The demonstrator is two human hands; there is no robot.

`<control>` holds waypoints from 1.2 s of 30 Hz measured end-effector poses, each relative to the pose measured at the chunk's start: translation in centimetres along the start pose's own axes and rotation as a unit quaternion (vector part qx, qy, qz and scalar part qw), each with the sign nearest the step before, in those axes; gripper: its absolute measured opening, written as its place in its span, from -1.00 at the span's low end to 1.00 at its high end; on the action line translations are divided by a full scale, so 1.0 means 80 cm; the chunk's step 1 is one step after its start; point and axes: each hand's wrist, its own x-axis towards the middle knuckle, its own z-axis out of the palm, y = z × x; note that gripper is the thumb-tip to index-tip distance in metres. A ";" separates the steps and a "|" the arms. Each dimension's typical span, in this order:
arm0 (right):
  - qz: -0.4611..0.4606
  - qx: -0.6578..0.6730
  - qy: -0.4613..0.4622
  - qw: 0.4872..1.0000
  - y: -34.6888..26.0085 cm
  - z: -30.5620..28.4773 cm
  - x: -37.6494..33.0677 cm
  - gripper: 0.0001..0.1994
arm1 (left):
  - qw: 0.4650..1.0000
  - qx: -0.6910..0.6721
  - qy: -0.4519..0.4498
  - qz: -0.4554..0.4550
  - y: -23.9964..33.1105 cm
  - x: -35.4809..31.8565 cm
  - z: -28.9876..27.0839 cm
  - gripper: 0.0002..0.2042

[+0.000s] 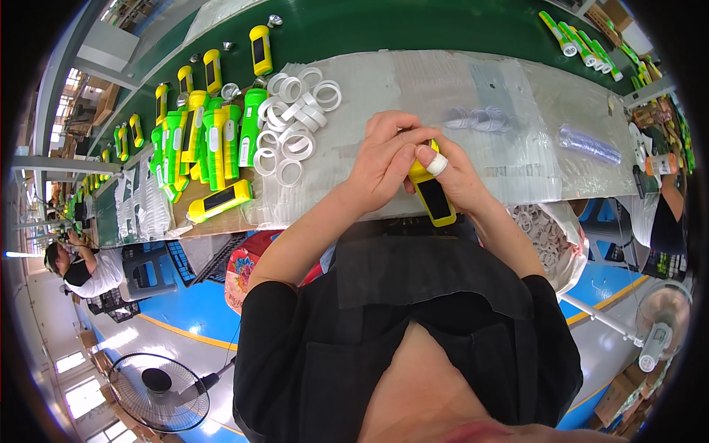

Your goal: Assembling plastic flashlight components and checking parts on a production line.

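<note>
A yellow flashlight point(436, 201) with a dark panel on its body is held at the table's near edge, its tail toward me. My left hand point(385, 166) closes over its far end, fingers overlapping those of the other hand. My right hand point(454, 173) grips its side, and white tape wraps one digit. The far end is hidden under my fingers. Left of my hands lie several loose white rings point(297, 142). Beyond them is a pile of green and yellow flashlights point(214, 148), with one yellow flashlight point(220, 201) lying apart at the near edge.
A row of clear discs point(476, 119) and a wrapped clear stack point(589, 144) lie to the right. A bag of white rings point(543, 240) hangs below the edge. More flashlights point(580, 44) line the far right. Fans point(156, 380) and a seated person point(85, 269) are around.
</note>
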 end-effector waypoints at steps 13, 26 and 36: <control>-0.195 -0.041 0.027 0.980 -0.019 0.010 0.085 -0.54 | 0.938 0.326 0.115 -0.040 -0.066 0.036 -0.080 -0.51; -0.185 -0.075 0.032 0.979 0.002 -0.005 0.103 -0.71 | 0.992 -0.026 0.101 -0.065 -0.045 0.043 -0.088 -0.68; -0.213 -0.076 0.007 0.974 -0.003 -0.009 0.099 -0.55 | 0.997 0.045 0.053 -0.014 -0.022 0.052 -0.077 -0.66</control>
